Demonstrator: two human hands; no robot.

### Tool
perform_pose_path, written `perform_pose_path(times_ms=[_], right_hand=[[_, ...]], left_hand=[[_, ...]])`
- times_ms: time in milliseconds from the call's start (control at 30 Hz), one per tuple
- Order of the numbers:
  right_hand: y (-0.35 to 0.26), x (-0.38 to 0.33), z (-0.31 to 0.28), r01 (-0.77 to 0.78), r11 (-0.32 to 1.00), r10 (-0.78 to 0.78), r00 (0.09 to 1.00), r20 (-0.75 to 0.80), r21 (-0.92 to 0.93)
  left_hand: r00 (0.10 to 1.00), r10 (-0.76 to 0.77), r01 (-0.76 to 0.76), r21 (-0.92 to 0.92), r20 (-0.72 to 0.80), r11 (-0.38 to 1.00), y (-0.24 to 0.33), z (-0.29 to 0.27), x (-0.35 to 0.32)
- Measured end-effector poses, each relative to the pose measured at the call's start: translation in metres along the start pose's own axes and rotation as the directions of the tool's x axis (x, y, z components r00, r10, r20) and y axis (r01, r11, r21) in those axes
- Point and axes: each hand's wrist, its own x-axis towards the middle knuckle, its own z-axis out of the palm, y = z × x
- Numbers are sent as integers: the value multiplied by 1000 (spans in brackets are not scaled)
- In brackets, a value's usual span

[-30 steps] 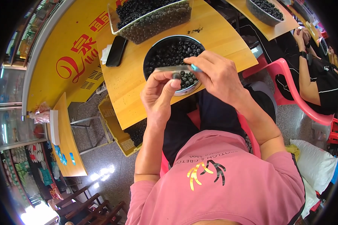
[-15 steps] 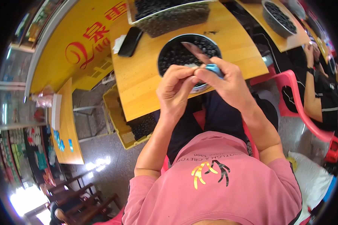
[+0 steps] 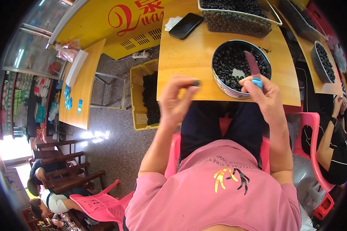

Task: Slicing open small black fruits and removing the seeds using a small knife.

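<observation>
My left hand (image 3: 175,98) is held off to the left of a round tin (image 3: 228,89), slightly blurred. Its thumb and forefinger pinch a small dark round piece (image 3: 196,82), too small to tell its kind. In my right hand (image 3: 266,98) is a knife (image 3: 252,63), its reddish-looking blade pointing away from me over the tin. Something blue (image 3: 257,82) shows between the fingers at the handle end. The tin holds many dark round pieces (image 3: 229,63), with a pale patch of its bottom visible among them.
A clear bin (image 3: 239,27) of dark pieces stands at the table's back; a phone (image 3: 186,25) lies left of it. A yellow crate (image 3: 140,121) is on the floor left of the table (image 3: 185,61). Another person (image 3: 335,142) sits at the right, near a grey basin (image 3: 323,61).
My hands were together over the tin and have come apart. The left has moved away leftward with the dark piece; the right keeps the knife. The whole view has shifted.
</observation>
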Motion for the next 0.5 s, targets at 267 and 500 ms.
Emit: perform_pose_path(times_ms=[267,500], right_hand=[[3,-2,-42,-17,998,4,975,-223,-58],[13,-11,-54,-18,998,2,964,-266,-57]], left_hand=[[890,14,254,519,-457,816,-22,-97,3],[975,116,-195,480,191,855,-8,-4,48]])
